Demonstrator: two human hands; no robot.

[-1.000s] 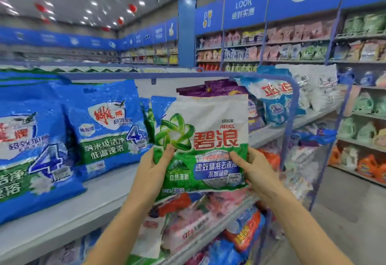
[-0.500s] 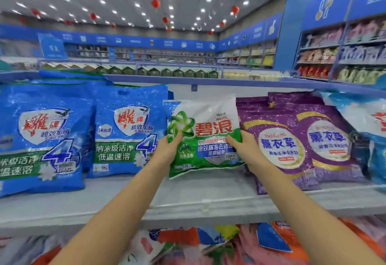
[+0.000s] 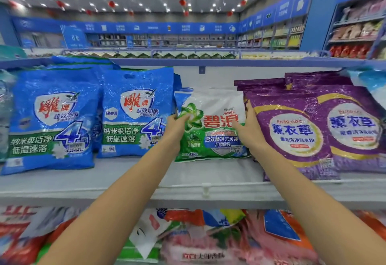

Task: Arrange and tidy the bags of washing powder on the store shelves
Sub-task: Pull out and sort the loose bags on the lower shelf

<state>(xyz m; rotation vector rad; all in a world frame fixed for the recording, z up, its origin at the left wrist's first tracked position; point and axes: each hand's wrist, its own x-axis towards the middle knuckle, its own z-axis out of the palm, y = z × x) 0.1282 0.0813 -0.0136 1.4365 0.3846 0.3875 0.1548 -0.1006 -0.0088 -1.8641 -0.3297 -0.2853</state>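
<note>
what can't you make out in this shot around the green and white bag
All in the head view:
- green and white bag: both side edges are covered by the left hand and the right hand gripping it.
- fine print on it: too small and blurred.
- blue bag behind it: mostly hidden by it.
- lower-shelf bags: blurred, crossed by the forearms, cut by the bottom edge.
- pale bag far right: cut by the right edge.

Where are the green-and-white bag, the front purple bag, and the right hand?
green-and-white bag (image 3: 221,141), head view, on the blue label band.
front purple bag (image 3: 292,131), head view, on its round white label.
right hand (image 3: 250,133), head view, back of the hand.
</note>
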